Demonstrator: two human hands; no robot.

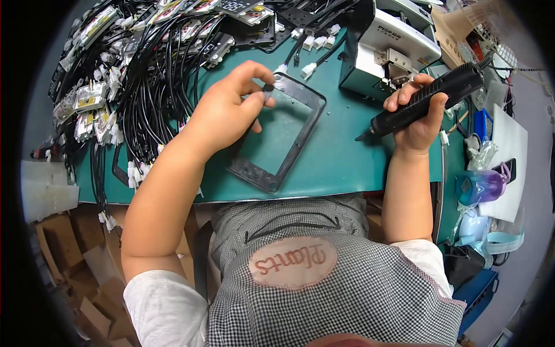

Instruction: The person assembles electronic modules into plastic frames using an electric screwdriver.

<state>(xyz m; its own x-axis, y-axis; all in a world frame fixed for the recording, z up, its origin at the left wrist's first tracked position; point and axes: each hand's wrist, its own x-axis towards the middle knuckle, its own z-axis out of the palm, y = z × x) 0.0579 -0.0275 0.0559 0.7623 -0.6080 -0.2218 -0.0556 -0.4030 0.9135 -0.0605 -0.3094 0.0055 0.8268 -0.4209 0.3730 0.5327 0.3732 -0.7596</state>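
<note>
My right hand (pixel 417 118) is wrapped round a black electric screwdriver (pixel 442 91). The tool lies slantwise, its narrow tip down and to the left, just above the table. Over the upper left part of a black rectangular plastic frame (pixel 300 140), my left hand (pixel 231 107) is closed in a pinch. A small black piece (pixel 267 88) shows at its fingertips; its kind is too small to tell. The frame lies flat on the green table mat (pixel 352 153), with a large opening in its middle. My left fingers hide part of its left side.
Many black cables (pixel 159 81) with white connectors and small circuit modules are heaped at the left. A white and black machine box (pixel 390 49) stands at the back right. A purple-blue bottle (pixel 483 186) is at the far right. Cardboard boxes (pixel 63 246) sit below the left edge.
</note>
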